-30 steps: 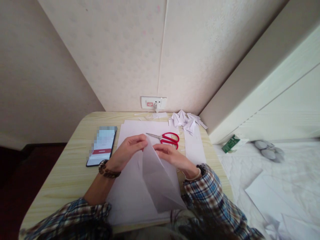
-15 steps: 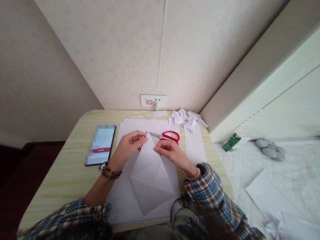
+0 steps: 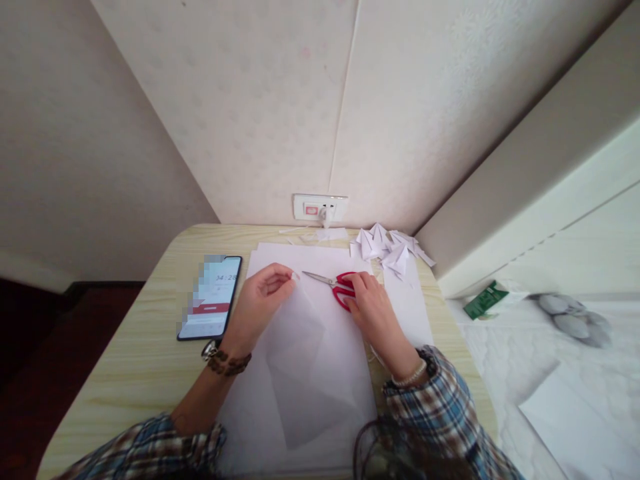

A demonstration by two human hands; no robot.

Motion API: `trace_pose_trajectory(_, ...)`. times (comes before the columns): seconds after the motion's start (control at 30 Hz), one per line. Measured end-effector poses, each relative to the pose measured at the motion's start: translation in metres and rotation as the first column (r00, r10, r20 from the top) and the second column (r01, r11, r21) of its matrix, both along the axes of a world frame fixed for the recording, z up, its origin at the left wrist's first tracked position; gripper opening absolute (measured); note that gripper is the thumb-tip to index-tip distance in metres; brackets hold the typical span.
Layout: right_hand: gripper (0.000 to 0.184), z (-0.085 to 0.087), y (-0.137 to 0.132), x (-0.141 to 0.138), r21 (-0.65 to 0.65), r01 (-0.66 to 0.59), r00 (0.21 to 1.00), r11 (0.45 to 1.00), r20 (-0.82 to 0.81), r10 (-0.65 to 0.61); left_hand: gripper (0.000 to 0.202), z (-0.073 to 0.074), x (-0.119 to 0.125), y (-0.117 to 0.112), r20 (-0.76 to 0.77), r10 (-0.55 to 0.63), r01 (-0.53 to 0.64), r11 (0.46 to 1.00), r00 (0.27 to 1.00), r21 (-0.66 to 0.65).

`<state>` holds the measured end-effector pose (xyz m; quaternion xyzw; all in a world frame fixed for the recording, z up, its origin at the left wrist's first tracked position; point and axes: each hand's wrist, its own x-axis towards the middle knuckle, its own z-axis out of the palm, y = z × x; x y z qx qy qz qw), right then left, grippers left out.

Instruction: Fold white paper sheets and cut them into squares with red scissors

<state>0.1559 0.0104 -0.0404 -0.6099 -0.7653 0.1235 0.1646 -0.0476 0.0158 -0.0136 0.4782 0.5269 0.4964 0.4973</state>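
the left hand [image 3: 260, 300] rests on the white sheets [image 3: 280, 257] spread over the middle of the desk [image 3: 135, 347]. its fingers [image 3: 283, 281] are pressed together on the top corner of the folded paper [image 3: 300, 360], pinching it. the folded paper lies flat on the sheets between the two forearms, its top corner near the blades of the scissors [image 3: 333, 283] and its lower point towards the person. a beaded bracelet [image 3: 225, 360] circles the left wrist.

the right hand [image 3: 373, 310] lies over the red handles of the scissors, just right of the folded paper's top corner. its fingers cover the handles, but i cannot tell whether they have closed around them. the scissors lie on the white sheets with their blades pointing left, the tips close to the left hand's fingertips.

a phone [image 3: 213, 297] lies face up on the desk just left of the sheets, its screen lit. at the far right corner of the desk sits a heap of small folded paper pieces [image 3: 387, 245], below a wall socket [image 3: 320, 207]. to the right of the desk is a bed [image 3: 500, 347], with a green box [image 3: 483, 300] near its edge and a loose white sheet [image 3: 575, 420] further down.
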Motion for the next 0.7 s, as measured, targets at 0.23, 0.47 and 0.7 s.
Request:
trace_pose_trajectory(0.23, 0.021, -0.003, 0.000, 0.004, -0.005, 0.070, 0.982, 0.998, -0.176, -0.070, 0.015, -0.001, -0.003, 0.003, 0.080, -0.044, 0.049, 0.997, 0.996, -0.061)
trace_pose_trajectory(0.47, 0.023, 0.025, 0.003, 0.010, -0.356, -0.184, 0.597, 0.916, -0.781, -0.183, 0.021, -0.001, -0.010, 0.001, 0.328, -0.080, 0.137, 0.979, 0.941, -0.154)
trace_pose_trajectory(0.7, 0.035, 0.026, 0.003, -0.002, -0.442, -0.174, 0.551, 0.880, -0.784, -0.285, 0.030, 0.005, -0.004, 0.000, 0.378, 0.009, 0.094, 0.963, 0.926, -0.253)
